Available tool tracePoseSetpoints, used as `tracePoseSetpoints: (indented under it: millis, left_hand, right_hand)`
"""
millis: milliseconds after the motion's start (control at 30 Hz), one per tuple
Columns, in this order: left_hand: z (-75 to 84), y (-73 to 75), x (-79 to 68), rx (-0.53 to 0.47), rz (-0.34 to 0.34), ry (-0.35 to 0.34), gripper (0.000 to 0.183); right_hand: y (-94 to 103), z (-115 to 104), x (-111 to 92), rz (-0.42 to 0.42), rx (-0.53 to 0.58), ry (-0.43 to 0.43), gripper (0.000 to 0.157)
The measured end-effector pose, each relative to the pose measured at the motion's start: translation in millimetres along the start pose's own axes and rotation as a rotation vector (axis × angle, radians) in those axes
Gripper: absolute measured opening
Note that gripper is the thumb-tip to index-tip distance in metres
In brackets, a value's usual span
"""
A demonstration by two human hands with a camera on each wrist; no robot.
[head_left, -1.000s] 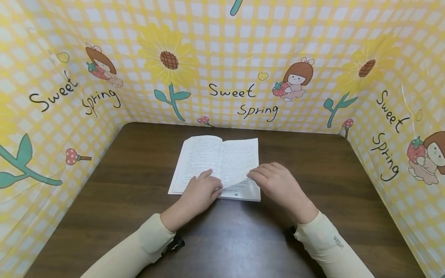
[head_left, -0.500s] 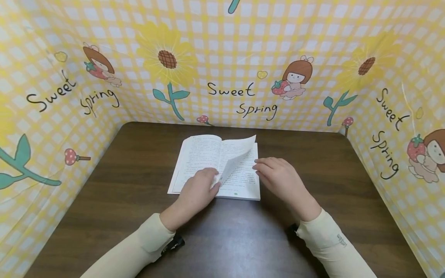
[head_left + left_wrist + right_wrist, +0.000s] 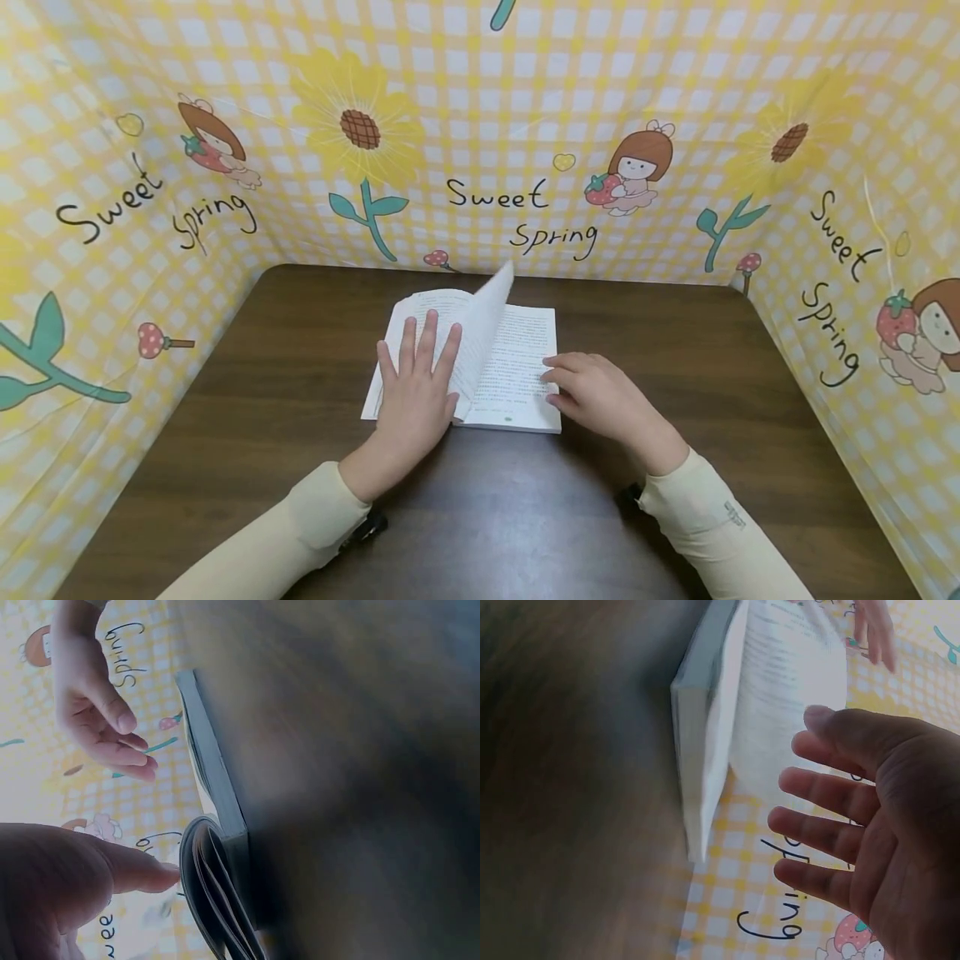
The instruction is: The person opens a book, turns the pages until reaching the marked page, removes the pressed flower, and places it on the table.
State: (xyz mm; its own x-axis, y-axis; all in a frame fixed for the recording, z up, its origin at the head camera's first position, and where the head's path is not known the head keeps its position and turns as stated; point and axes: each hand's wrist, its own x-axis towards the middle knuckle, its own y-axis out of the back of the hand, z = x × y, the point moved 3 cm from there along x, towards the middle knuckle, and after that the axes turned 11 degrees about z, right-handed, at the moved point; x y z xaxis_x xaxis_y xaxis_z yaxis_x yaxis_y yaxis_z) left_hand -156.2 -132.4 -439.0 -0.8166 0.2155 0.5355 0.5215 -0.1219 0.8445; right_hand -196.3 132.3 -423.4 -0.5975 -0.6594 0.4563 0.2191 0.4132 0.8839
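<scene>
An open book (image 3: 521, 358) with printed white pages lies on the brown table. One page (image 3: 489, 333) stands raised near the spine, its top corner pointing up and leaning left. My left hand (image 3: 416, 392) is spread over the left-hand pages, fingers straight, the thumb beside the raised page. In the left wrist view the left thumb (image 3: 142, 871) touches the curved pages close to the spine. At the book's right edge hovers my right hand (image 3: 603, 396), its fingers loosely bent and holding nothing. The right wrist view shows those fingers (image 3: 817, 829) apart from the thick page block (image 3: 697, 765).
The dark wooden table (image 3: 480, 517) reaches around the book on all sides. A yellow checked cloth (image 3: 480, 125) with flowers and lettering rises behind it and at both sides. Dark straps (image 3: 367, 529) sit at the wrists over light sleeves.
The page has swung up from the right side toward the left. My left hand has moved left and spread its fingers on the left pages. The right hand has let go of the page.
</scene>
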Motion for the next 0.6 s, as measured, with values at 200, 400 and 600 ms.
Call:
tracePoseSetpoints:
  millis: [200, 400, 600]
  left_hand:
    - [-3.0, -3.0, -3.5, -0.033, -0.096, -0.048, 0.093]
    - [-4.3, -3.1, -5.5, -0.153, -0.177, -0.075, 0.071]
    - [-4.9, -3.3, -6.1, -0.203, -0.224, -0.106, 0.056]
  right_hand:
    - [-9.3, 1.2, -1.0, -0.087, 0.023, 0.006, 0.035]
    - [-16.0, 2.5, -1.9, -0.141, 0.024, 0.035, 0.039]
    - [-21.3, 0.8, -2.6, -0.202, 0.028, 0.022, 0.052]
